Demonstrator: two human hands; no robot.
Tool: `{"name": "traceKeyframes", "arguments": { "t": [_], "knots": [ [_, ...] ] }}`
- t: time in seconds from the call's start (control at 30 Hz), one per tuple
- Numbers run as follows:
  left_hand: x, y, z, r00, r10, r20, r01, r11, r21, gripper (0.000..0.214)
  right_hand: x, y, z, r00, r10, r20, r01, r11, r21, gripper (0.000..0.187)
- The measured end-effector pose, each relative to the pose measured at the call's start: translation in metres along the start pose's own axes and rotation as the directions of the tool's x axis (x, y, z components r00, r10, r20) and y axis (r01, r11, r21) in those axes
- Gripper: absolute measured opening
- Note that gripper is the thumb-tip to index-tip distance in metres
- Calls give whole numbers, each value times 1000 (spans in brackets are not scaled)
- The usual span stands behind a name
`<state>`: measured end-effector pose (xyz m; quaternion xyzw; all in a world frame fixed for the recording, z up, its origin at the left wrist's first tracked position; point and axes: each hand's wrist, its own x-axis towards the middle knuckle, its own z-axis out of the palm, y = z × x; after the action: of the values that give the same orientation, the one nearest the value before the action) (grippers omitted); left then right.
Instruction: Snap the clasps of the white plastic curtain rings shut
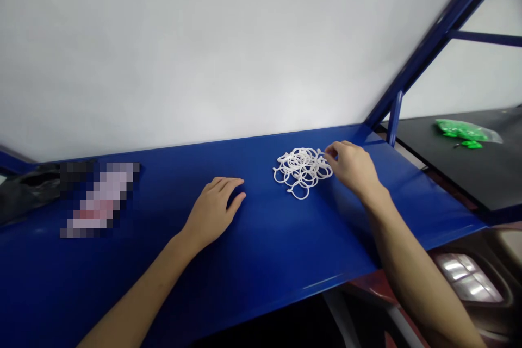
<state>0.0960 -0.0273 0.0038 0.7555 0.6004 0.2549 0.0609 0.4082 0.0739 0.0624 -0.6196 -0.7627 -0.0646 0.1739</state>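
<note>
A small heap of several white plastic rings (300, 169) lies on a glossy blue shelf (261, 250) near the white back wall. My right hand (354, 167) reaches the heap's right edge, its fingertips curled together and touching the rings there. My left hand (215, 209) rests palm down on the blue surface, left of the heap and apart from it, fingers stretched flat and holding nothing.
A blurred-out patch (100, 196) and a dark object (24, 190) lie at the shelf's left end. A blue frame post (436, 38) rises at the right. Beyond it, a black surface (468, 174) carries a clear bag of green parts (465, 131). Below the shelf's front edge is a dark drop.
</note>
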Motion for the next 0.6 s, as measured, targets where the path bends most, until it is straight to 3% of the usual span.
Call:
{"name": "traceKeyframes", "arguments": {
  "t": [0.1,0.27,0.33,0.43,0.5,0.6],
  "knots": [
    [1,-11,5,999,-26,43,24,999,44,36,2,10,-2,989,102,105,-94,993,-73,16],
    [1,-18,6,993,-69,96,62,996,69,43,1,2,-4,971,144,190,-120,984,-131,17],
    [1,-20,5,989,-73,126,63,994,87,47,1,-1,-4,972,161,169,-142,983,-120,18],
    [1,-21,3,984,-83,156,64,990,125,53,0,-5,-3,987,160,20,-159,986,-41,20],
    [1,-22,3,982,-96,164,72,987,144,55,-2,-12,-2,992,76,-97,-71,996,55,20],
    [1,-23,4,981,-102,166,77,985,153,57,-12,-32,4,958,-199,-205,243,945,218,21]
  ]
}}
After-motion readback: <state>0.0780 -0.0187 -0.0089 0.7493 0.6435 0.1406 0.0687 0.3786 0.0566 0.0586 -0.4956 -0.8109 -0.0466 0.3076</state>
